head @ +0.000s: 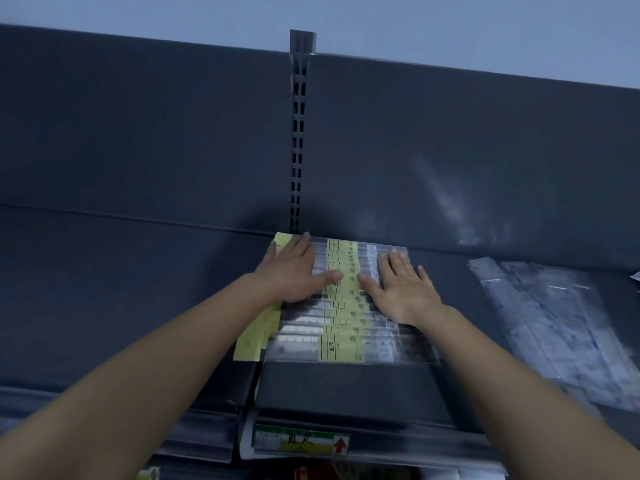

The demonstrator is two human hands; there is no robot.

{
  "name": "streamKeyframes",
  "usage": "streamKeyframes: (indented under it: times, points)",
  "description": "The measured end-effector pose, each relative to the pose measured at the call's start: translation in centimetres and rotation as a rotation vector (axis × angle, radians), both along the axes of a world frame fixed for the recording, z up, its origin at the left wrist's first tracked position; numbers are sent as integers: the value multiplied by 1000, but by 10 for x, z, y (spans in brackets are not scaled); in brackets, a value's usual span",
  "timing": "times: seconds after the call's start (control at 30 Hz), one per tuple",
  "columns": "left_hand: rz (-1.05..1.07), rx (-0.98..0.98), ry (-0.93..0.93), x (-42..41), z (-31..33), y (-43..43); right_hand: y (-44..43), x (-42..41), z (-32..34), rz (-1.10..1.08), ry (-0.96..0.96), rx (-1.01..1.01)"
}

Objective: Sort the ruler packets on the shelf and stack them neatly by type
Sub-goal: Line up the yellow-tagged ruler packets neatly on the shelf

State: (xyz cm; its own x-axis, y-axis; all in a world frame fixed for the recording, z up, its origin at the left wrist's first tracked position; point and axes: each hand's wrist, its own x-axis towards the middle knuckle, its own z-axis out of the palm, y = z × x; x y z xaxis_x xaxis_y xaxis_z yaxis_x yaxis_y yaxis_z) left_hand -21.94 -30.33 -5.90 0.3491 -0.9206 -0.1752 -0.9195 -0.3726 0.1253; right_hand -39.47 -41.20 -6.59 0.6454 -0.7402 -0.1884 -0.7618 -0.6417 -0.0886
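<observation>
1. I see the ruler packets (346, 327) as clear plastic sleeves, each with a pale yellow label at its middle. They overlap like shingles in one row from the front of the shelf (121, 289) to its back panel.
2. The labels line up into one yellow band running front to back. Ruler markings show faintly through the plastic on the nearest packet.
3. A yellow paper strip (254, 337) sticks out along the left side of the row, lying front to back.
4. Each packet's long axis runs left to right across the shelf, parallel to its front edge.
5. My left hand (291, 271) lies flat on the left part of the row, fingers straight and together, gripping nothing. My right hand (401, 289) lies flat on the right part, fingers spread, also gripping nothing.
6. A second pile of clear packets (561, 327) lies well to the right, slanted from back-left to front-right and too blurred to read.
7. The nearest label carries sideways black print that I read as "直尺"; the rest is too small.
8. A price tag (301, 443) on the shelf edge shows a red upward arrow; its writing is blurred.
</observation>
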Motion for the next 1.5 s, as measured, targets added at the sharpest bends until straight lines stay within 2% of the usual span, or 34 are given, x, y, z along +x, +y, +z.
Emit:
streamKeyframes:
  times: [0.43, 0.53, 0.77, 1.3, 1.5]
  points:
    - [-85, 21, 3, -15, -3, 27, 28, -19, 1, 41, -26, 23]
    - [-55, -75, 24, -25, -7, 42, 40, -29, -1, 50, -46, 11]
    - [-80, 35, 5, -42, -11, 68, 61, -47, -4, 48, -34, 13]
    - [-27, 79, 37, -57, -10, 97, 89, -65, 2, 110, 12, 14]
    - [82, -104, 71, -37, 3, 78, 70, -59, 15, 18, -150, 14]
